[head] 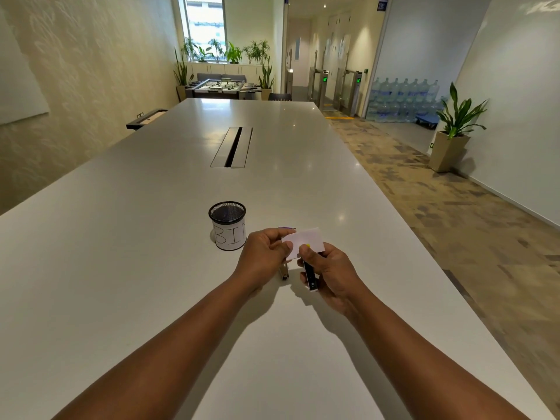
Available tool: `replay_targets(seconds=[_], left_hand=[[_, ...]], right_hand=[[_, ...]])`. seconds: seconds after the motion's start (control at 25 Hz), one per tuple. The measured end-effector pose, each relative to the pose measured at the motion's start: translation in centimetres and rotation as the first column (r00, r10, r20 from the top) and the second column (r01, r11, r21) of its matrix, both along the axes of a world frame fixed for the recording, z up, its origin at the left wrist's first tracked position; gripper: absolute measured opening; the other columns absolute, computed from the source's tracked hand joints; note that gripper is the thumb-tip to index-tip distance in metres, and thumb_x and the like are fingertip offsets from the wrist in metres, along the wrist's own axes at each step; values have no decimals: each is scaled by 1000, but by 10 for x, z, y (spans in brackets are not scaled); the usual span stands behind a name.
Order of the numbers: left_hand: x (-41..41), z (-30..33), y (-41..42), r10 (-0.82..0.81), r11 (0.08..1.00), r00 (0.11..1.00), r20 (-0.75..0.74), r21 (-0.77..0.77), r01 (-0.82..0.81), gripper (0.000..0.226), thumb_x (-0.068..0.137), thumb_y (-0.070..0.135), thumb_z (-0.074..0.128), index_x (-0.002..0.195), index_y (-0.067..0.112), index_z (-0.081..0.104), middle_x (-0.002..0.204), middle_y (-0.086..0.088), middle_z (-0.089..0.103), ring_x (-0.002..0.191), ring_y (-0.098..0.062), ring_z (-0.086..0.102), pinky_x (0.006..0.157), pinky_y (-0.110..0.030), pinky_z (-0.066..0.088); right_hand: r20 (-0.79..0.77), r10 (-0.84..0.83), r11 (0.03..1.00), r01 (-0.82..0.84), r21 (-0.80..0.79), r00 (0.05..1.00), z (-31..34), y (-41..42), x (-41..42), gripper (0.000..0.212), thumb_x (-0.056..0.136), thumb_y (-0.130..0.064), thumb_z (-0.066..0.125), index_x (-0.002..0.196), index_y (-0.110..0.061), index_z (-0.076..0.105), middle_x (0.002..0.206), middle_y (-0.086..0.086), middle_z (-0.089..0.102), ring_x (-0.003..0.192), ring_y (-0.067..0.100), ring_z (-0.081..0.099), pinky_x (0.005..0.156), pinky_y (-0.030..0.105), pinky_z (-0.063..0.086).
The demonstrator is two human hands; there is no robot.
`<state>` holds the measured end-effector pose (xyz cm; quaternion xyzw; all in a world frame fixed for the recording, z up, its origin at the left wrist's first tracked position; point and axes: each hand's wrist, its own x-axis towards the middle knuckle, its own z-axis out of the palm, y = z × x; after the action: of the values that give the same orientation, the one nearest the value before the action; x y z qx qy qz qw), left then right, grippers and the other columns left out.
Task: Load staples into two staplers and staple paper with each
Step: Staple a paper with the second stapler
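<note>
A small white paper (306,239) is held up above the white table (151,237); my left hand (263,253) pinches its left edge. My right hand (328,272) grips a black stapler (309,272) whose front end, with a yellow spot, meets the paper's lower edge. A second stapler (284,272) lies on the table under my left hand, mostly hidden. A purple-edged small box (287,228) peeks out behind the paper.
A black mesh cup (227,224) with a white label reading "BIN" stands just left of my hands. A cable slot (233,147) runs along the table's middle. The table's right edge drops to carpeted floor.
</note>
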<state>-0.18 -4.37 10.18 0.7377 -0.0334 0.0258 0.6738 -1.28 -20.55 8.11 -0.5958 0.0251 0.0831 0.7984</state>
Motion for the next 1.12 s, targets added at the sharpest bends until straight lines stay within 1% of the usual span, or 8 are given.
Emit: replay_targets(seconds=[0.2, 0.4, 0.52, 0.72, 0.84, 1.0, 1.08, 1.12], left_hand=[[3, 4, 1, 1, 999, 1000, -17, 37, 0, 26, 94, 2, 65, 115, 13, 75, 101, -3, 78, 79, -13, 72, 82, -37, 62], [3, 2, -1, -22, 1000, 1000, -13, 10, 22, 25, 93, 0, 65, 112, 13, 75, 110, -3, 75, 77, -6, 73, 79, -33, 62], [6, -4, -1, -24, 1000, 999, -35, -11, 24, 24, 93, 3, 67, 110, 17, 76, 101, 0, 78, 81, -10, 75, 79, -30, 63], [14, -8, 2, -41, 999, 995, -87, -31, 38, 23, 92, 3, 68, 106, 20, 76, 87, 3, 80, 79, -11, 75, 77, -29, 63], [21, -10, 2, 32, 999, 995, -97, -7, -33, 26, 92, 3, 67, 92, 28, 74, 78, 13, 78, 72, -4, 74, 74, -30, 61], [31, -15, 4, 162, 986, 981, -111, -12, -164, 30, 92, 1, 64, 85, 29, 71, 80, 19, 75, 76, 2, 70, 64, -21, 57], [34, -17, 5, 178, 983, 976, -122, -25, -183, 29, 92, 1, 63, 86, 28, 71, 82, 21, 74, 76, 4, 70, 64, -20, 56], [36, -18, 6, 182, 982, 975, -129, -26, -187, 28, 92, 1, 63, 86, 28, 71, 82, 22, 73, 77, 4, 70, 67, -21, 57]], right_hand=[[-7, 17, 1000, -17, 23, 1000, 0, -1, 3, 43, 71, -35, 86, 106, -12, 75, 80, 0, 72, 77, 18, 64, 60, 33, 52], [1, -64, 998, 64, -4, 998, -3, 0, 5, 31, 74, -32, 84, 98, -12, 77, 74, -1, 72, 70, 15, 64, 56, 31, 52], [11, -106, 994, 106, -7, 994, -8, 2, 6, 24, 78, -28, 83, 95, -12, 78, 77, 2, 73, 67, 12, 66, 56, 30, 52], [2, -57, 998, 57, -2, 998, -13, 1, 10, 44, 77, -34, 80, 109, -4, 73, 74, 3, 70, 64, 15, 62, 59, 31, 53], [3, -13, 1000, 13, -5, 1000, -17, -4, 16, 32, 85, -24, 79, 109, -5, 72, 77, 1, 70, 66, 14, 62, 61, 28, 54], [2, -81, 978, 80, -192, 997, -26, -15, 26, 20, 84, -5, 79, 104, -7, 73, 87, 8, 70, 72, 18, 61, 65, 29, 51], [69, -174, 888, 187, -419, 982, -31, -20, 31, 16, 81, -14, 80, 96, -15, 74, 74, -1, 66, 67, 15, 58, 61, 28, 47], [137, -206, 797, 248, -551, 969, -34, -21, 34, 15, 79, -22, 80, 91, -17, 73, 67, -6, 63, 62, 14, 57, 59, 28, 45]])
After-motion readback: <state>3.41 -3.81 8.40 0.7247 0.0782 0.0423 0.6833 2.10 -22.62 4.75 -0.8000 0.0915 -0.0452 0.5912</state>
